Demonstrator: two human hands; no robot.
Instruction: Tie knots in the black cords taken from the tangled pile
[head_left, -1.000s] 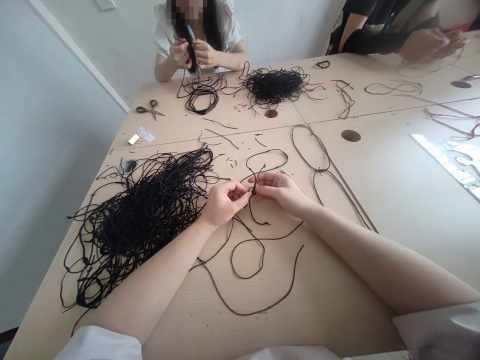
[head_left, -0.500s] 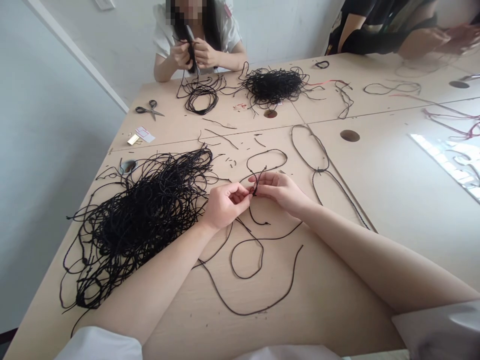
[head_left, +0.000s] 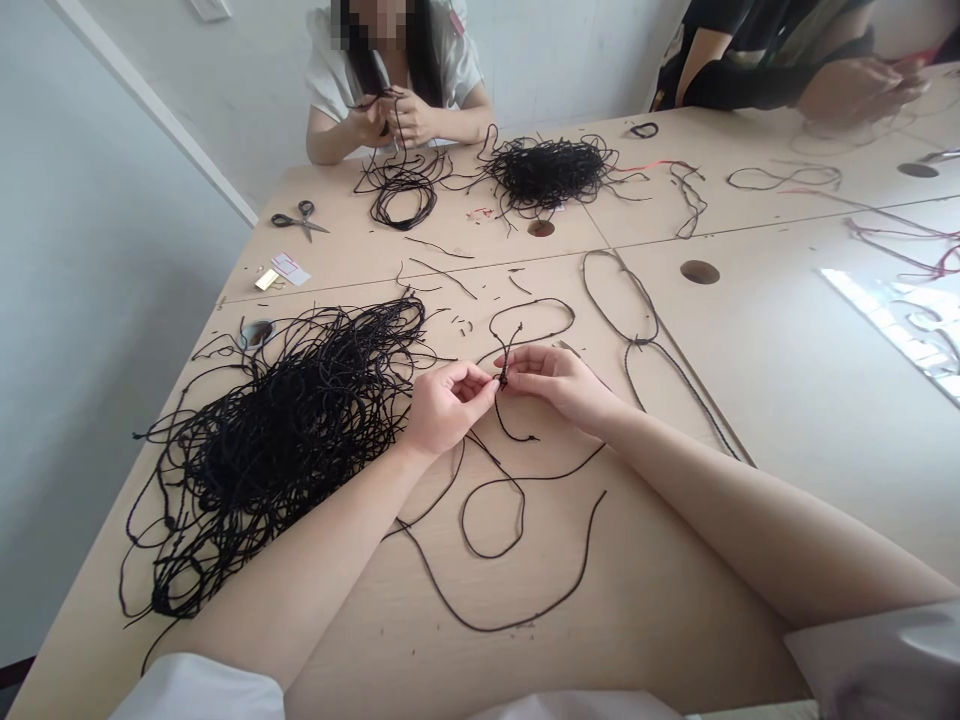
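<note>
My left hand (head_left: 450, 405) pinches a thin black cord (head_left: 504, 375) at a small knot, thumb against forefinger. From the other side my right hand (head_left: 559, 385) grips the same cord, its fingertips almost meeting those of the left. Short ends of the cord stick up above the fingers, and another end hangs below them. A loop of black cord (head_left: 571, 318) lies just beyond my hands. Closer to me, a long cord (head_left: 495, 628) curves over the table. Beside my left forearm spreads a large tangled heap of black cords (head_left: 277, 440).
Across the table (head_left: 660, 600) a person (head_left: 397, 110) handles black cord beside a coil (head_left: 405, 200) and a second black heap (head_left: 551, 170). Scissors (head_left: 301, 220) lie at the far left. A joined pair of cord loops (head_left: 639, 340) rests right of my hands. Another person's hands (head_left: 862, 90) work at the far right.
My fingers have drawn closer together, and the small open loop between them has tightened into a knot. Across the table, the person's hands have shifted and a cord now stands up from them.
</note>
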